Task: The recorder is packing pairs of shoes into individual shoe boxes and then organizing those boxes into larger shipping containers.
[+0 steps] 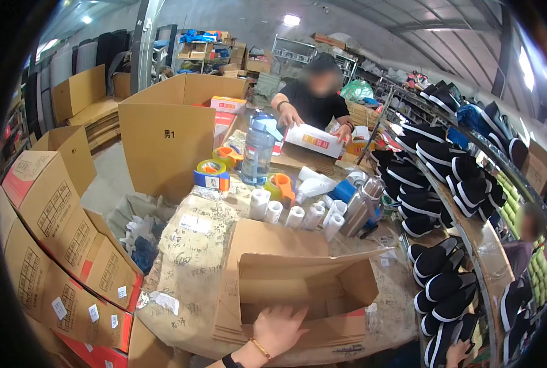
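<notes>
An open cardboard box lies on a stack of flat cardboard at the near edge of the table. Over the box's near edge rests my left hand, its fingers stretched and apart, holding nothing. At the lower right, my right hand is partly cut off by the picture's edge. Its fingers close on a black shoe with a white sole on the rack; part of the grip is hidden.
Label rolls, tape dispensers, a metal flask and a large water bottle crowd the table. Shoe racks line the right; stacked boxes stand left. Across the table, a person handles a white box.
</notes>
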Demonstrator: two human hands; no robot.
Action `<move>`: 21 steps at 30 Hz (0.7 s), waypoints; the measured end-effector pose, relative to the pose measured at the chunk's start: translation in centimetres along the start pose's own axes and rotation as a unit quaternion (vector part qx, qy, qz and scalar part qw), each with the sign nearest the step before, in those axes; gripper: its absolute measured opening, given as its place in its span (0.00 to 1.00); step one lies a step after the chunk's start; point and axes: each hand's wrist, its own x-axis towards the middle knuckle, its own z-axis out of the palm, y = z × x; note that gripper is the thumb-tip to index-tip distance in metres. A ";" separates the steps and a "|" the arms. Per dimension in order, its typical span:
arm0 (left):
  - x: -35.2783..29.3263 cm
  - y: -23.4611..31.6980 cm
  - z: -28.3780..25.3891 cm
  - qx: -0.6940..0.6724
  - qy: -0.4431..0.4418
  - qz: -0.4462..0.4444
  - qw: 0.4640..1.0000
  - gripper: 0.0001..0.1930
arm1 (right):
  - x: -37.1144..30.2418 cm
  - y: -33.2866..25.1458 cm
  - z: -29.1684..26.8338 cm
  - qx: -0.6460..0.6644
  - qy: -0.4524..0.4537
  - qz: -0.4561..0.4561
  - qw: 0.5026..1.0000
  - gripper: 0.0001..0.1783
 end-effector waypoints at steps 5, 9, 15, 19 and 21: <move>0.4 -0.2 -0.1 -0.005 0.022 0.009 1.000 0.24 | 0.5 0.2 0.0 0.019 0.014 0.005 1.000 0.25; 0.2 0.0 -0.2 -0.007 0.015 0.005 1.000 0.24 | 1.7 2.4 0.4 0.006 0.055 -0.025 0.998 0.24; -0.3 -0.5 -0.6 0.002 0.002 0.010 1.000 0.25 | 2.5 6.1 1.5 -0.004 0.249 -0.130 0.960 0.13; 0.1 -0.4 -0.7 0.007 -0.019 0.015 1.000 0.25 | 1.7 6.5 0.0 -0.012 0.249 -0.116 0.961 0.10; 1.0 0.0 -0.5 0.016 -0.035 0.023 0.999 0.25 | 3.1 8.8 0.1 -0.032 0.312 -0.148 0.938 0.10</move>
